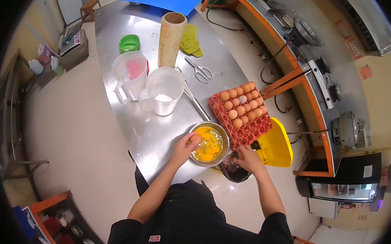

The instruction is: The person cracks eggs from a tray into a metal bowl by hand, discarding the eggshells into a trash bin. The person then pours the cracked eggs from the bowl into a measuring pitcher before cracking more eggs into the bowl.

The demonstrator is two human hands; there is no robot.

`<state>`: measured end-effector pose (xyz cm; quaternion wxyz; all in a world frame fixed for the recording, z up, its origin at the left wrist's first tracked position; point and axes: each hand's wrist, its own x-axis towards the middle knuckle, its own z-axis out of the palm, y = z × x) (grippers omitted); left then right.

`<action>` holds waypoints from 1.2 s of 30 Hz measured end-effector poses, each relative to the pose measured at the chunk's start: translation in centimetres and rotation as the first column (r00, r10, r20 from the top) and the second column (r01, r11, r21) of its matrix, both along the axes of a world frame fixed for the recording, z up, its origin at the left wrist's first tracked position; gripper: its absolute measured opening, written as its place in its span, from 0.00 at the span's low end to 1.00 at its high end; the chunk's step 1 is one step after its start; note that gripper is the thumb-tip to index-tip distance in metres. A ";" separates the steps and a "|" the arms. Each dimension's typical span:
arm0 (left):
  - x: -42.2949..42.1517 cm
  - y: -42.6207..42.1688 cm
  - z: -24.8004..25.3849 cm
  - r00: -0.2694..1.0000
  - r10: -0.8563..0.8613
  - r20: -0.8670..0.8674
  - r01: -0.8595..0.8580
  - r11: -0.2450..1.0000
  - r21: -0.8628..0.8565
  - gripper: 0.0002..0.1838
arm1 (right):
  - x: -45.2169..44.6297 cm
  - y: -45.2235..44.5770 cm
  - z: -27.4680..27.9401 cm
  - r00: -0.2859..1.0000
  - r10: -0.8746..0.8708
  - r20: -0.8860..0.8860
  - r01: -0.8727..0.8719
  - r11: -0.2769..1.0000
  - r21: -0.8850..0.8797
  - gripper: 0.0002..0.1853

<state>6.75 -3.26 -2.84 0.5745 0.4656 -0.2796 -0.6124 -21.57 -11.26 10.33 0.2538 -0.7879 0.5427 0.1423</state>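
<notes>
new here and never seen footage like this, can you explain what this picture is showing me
There is no machine: these are a person's own bare hands, seen by a camera worn on the head, looking forward and down. This single picture curves at its edges.

The left hand holds a brown egg over a metal bowl of cracked eggs. The right hand is just beyond the bowl's right side; what it holds, if anything, is unclear.

On the metal table lie a whisk, scissors, two clear jugs and a red tray of eggs.

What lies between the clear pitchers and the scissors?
A metal whisk lies between the pitchers and the scissors, as the head view shows.
</notes>
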 end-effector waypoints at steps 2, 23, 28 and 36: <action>0.0 -0.6 -0.1 1.000 0.014 -0.013 -0.014 1.000 -0.005 0.23 | -2.1 0.3 1.4 0.996 0.041 -0.082 -0.045 0.998 -0.049 0.28; 0.3 2.0 3.1 1.000 -0.008 -0.012 0.009 0.996 0.085 0.25 | 3.6 -12.9 3.6 0.721 -0.018 0.693 0.488 0.723 -0.489 0.09; -1.0 3.5 4.5 0.973 -0.204 -0.104 0.216 0.968 0.125 0.21 | -5.2 -1.5 3.7 0.437 -0.237 0.868 0.807 0.529 -0.262 0.08; -1.4 9.6 1.2 0.850 -0.417 -0.321 0.508 0.811 0.290 0.25 | -15.1 30.1 -5.4 -0.258 -0.619 0.742 0.966 -0.149 0.211 0.09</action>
